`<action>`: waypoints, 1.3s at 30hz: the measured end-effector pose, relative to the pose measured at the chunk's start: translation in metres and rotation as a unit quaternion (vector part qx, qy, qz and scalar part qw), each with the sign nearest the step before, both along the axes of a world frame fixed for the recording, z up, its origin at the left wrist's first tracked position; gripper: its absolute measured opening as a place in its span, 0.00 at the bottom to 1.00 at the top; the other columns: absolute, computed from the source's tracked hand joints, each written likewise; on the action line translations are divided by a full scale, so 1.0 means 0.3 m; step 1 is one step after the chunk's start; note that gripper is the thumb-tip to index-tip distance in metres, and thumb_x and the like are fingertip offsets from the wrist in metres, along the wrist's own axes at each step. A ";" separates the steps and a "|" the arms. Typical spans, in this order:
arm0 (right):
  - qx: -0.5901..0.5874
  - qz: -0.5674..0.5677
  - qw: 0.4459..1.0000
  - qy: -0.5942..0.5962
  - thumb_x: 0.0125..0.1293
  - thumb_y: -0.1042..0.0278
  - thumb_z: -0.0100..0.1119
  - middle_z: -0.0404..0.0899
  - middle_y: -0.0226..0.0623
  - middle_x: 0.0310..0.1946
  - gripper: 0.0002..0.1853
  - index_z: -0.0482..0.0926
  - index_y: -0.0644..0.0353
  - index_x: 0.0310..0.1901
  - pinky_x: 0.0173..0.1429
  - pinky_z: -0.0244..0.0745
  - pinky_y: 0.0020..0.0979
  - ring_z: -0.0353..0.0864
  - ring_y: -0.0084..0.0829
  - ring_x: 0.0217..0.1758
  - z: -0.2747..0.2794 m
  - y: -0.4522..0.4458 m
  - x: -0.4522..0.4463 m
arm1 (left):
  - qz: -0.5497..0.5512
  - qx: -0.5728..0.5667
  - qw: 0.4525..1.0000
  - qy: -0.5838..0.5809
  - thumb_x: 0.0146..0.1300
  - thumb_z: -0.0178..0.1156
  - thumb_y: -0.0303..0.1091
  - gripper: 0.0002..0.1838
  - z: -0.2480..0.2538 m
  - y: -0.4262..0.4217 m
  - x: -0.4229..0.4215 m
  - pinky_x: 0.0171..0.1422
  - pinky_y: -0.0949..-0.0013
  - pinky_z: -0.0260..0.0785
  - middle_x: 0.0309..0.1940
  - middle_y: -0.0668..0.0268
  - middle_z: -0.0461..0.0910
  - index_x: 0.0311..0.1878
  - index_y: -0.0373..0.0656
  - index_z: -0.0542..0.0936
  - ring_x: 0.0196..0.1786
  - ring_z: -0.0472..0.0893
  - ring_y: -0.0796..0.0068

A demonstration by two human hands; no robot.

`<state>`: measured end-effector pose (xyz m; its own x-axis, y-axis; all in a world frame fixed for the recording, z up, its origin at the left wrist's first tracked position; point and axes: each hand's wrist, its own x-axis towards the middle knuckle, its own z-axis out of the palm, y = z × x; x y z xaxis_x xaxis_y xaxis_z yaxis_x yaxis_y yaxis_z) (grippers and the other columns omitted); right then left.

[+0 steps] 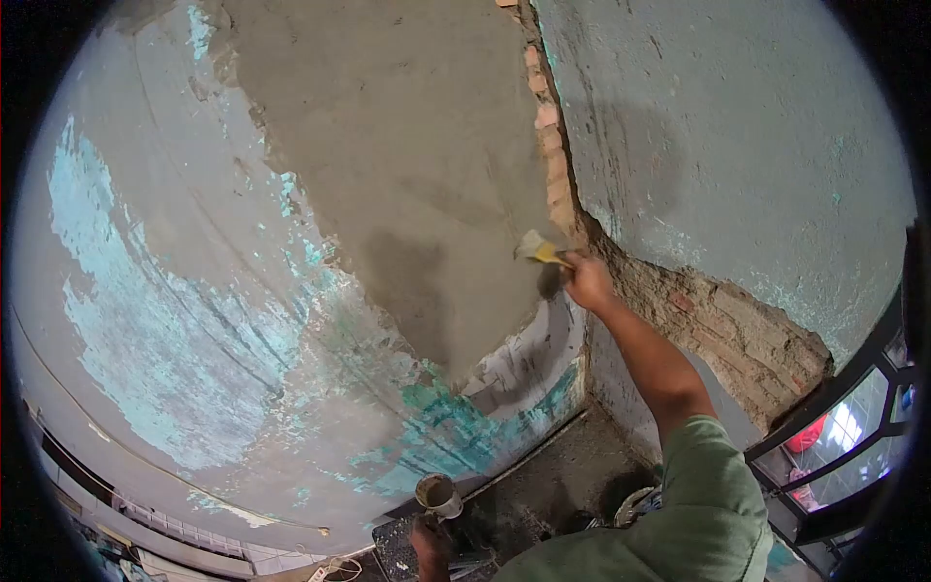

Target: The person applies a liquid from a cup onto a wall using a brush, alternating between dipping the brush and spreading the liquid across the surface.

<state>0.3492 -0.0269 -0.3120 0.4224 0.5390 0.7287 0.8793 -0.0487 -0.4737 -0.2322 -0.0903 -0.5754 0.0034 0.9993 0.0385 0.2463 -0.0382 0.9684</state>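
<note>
My right hand (589, 281) is closed around the handle of a flat paintbrush (543, 248) with a yellow ferrule and pale bristles. The bristles are at the smooth grey plaster patch (388, 136), close to a strip of exposed brick (555, 165) in the wall corner. Low in the view, my left hand (429, 538) is closed at the side of a small round cup (439, 497), its rim smeared with grey; the exact grip is partly hidden. What the cup contains is hard to make out.
Peeling turquoise paint (175, 320) covers the wall on the left. Broken, rough masonry (718, 320) runs along the right wall. A dark-framed window or door (853, 436) is at lower right. A cable (339, 567) and clutter lie at the bottom.
</note>
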 end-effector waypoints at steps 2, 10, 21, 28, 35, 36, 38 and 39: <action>0.091 -0.018 0.995 0.024 0.63 0.72 0.58 0.79 0.50 0.46 0.15 0.79 0.58 0.52 0.51 0.74 0.45 0.79 0.53 0.49 0.054 -0.018 0.024 | -0.024 0.035 0.999 0.021 0.64 0.49 0.35 0.11 0.015 0.002 0.000 0.30 0.70 0.53 0.21 0.71 0.62 0.25 0.46 0.69 0.25 0.62 0.77; 0.165 -0.065 0.980 0.092 0.64 0.72 0.57 0.80 0.56 0.42 0.13 0.81 0.61 0.49 0.46 0.76 0.45 0.80 0.57 0.45 0.155 0.236 -0.066 | -0.048 0.003 0.999 0.007 0.67 0.48 0.39 0.12 -0.018 0.051 -0.005 0.31 0.66 0.58 0.25 0.69 0.67 0.29 0.45 0.73 0.26 0.65 0.74; 0.214 -0.014 0.976 0.037 0.62 0.73 0.57 0.78 0.49 0.39 0.13 0.78 0.56 0.49 0.43 0.73 0.49 0.78 0.57 0.40 0.312 0.153 -0.216 | -0.089 0.022 0.994 0.060 0.65 0.52 0.30 0.06 -0.092 0.092 -0.059 0.38 0.64 0.68 0.33 0.62 0.75 0.40 0.39 0.76 0.35 0.73 0.70; 0.022 -0.050 0.998 -0.015 0.60 0.77 0.58 0.78 0.47 0.37 0.15 0.80 0.54 0.49 0.42 0.75 0.47 0.79 0.53 0.40 -0.152 0.049 -0.116 | -0.054 0.031 0.997 0.043 0.64 0.52 0.28 0.03 -0.085 0.077 -0.044 0.36 0.67 0.65 0.34 0.62 0.75 0.37 0.41 0.74 0.36 0.75 0.73; 0.163 -0.070 0.984 0.009 0.58 0.77 0.57 0.78 0.45 0.37 0.16 0.80 0.54 0.49 0.40 0.76 0.46 0.79 0.52 0.37 -0.006 0.120 -0.118 | -0.015 -0.127 0.983 -0.131 0.63 0.54 0.30 0.04 0.019 0.089 -0.011 0.35 0.65 0.65 0.28 0.64 0.75 0.37 0.42 0.75 0.33 0.75 0.68; 0.109 -0.084 0.991 0.006 0.58 0.77 0.56 0.78 0.45 0.37 0.16 0.80 0.54 0.49 0.40 0.75 0.46 0.79 0.52 0.37 -0.044 0.127 -0.121 | -0.041 -0.073 0.995 -0.054 0.63 0.54 0.32 0.04 0.014 0.078 -0.022 0.34 0.65 0.63 0.27 0.65 0.74 0.36 0.42 0.74 0.31 0.74 0.69; 0.031 -0.113 0.993 -0.001 0.59 0.76 0.56 0.76 0.45 0.34 0.13 0.80 0.55 0.46 0.40 0.75 0.46 0.80 0.50 0.37 -0.078 0.102 -0.141 | -0.074 0.034 0.993 0.086 0.64 0.53 0.35 0.07 0.132 0.024 0.015 0.30 0.66 0.59 0.25 0.66 0.72 0.34 0.44 0.74 0.27 0.70 0.71; 0.095 -0.112 0.989 0.035 0.59 0.76 0.57 0.76 0.45 0.34 0.12 0.80 0.55 0.45 0.40 0.75 0.47 0.80 0.50 0.37 -0.060 0.084 -0.163 | -0.091 0.086 0.981 0.146 0.65 0.52 0.37 0.08 0.193 0.009 0.050 0.29 0.66 0.56 0.24 0.67 0.71 0.33 0.45 0.74 0.25 0.68 0.72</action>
